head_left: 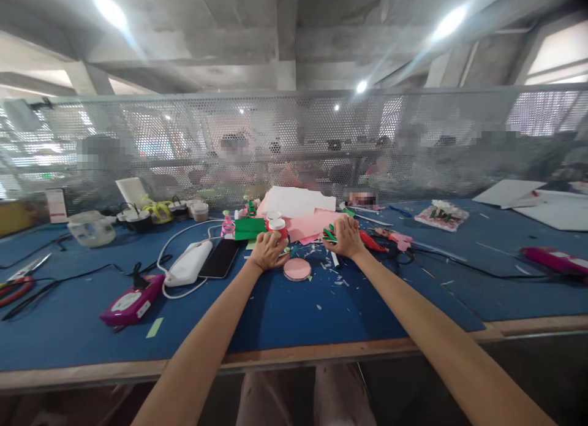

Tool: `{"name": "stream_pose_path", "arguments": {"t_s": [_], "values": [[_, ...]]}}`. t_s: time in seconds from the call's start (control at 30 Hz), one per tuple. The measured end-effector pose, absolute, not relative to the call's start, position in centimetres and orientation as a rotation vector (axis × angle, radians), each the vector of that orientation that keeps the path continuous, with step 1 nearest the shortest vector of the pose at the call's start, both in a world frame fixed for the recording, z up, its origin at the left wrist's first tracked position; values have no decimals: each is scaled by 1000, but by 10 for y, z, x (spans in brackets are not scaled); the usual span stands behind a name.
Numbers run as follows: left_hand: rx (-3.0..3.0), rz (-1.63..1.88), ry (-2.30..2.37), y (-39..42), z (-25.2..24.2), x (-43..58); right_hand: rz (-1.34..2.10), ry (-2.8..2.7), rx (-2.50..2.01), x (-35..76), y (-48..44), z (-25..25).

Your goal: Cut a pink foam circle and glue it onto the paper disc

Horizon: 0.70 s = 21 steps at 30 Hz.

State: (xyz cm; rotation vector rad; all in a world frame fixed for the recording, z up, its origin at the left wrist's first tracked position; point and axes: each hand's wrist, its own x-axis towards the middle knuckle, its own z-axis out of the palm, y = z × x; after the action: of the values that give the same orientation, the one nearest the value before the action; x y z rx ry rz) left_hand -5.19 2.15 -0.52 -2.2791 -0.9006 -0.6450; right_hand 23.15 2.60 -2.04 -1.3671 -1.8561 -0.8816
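My left hand [270, 252] rests low over the table with its fingers curled. A small pale bit shows near its thumb, but I cannot make out what it pinches. Just behind it stands a red jar with a white lid [277, 225], and a round pink disc [297, 268] lies to its right. Green pieces [329, 234] stick out from the curled fingers of my right hand [346, 237]; their exact kind is unclear. A red object [373, 242] lies right beside that hand. Small paper scraps [340, 275] are scattered between and in front of my hands.
White sheets [298, 201] and pink sheets [316, 224] lie behind my hands, with a green sheet [249, 228] to their left. A black phone [221, 258], white power bank [189, 263] and purple power strip [131, 301] sit left among cables. A perforated screen [257, 162] closes the back.
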Motion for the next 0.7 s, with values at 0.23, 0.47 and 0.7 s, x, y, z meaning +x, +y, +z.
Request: {"name": "stream_pose_path", "arguments": {"t_s": [0.23,0.47,0.7], "values": [[-2310,-572,-872,17,8,-48,-905,-1903,-1320,230,24,-15],[-2319,-585,-920,21,6,-42,-868,-1957,-1289,229,28,-16],[-2285,-614,-997,23,2,-41,-789,-2040,-1297,231,36,-22]]}}
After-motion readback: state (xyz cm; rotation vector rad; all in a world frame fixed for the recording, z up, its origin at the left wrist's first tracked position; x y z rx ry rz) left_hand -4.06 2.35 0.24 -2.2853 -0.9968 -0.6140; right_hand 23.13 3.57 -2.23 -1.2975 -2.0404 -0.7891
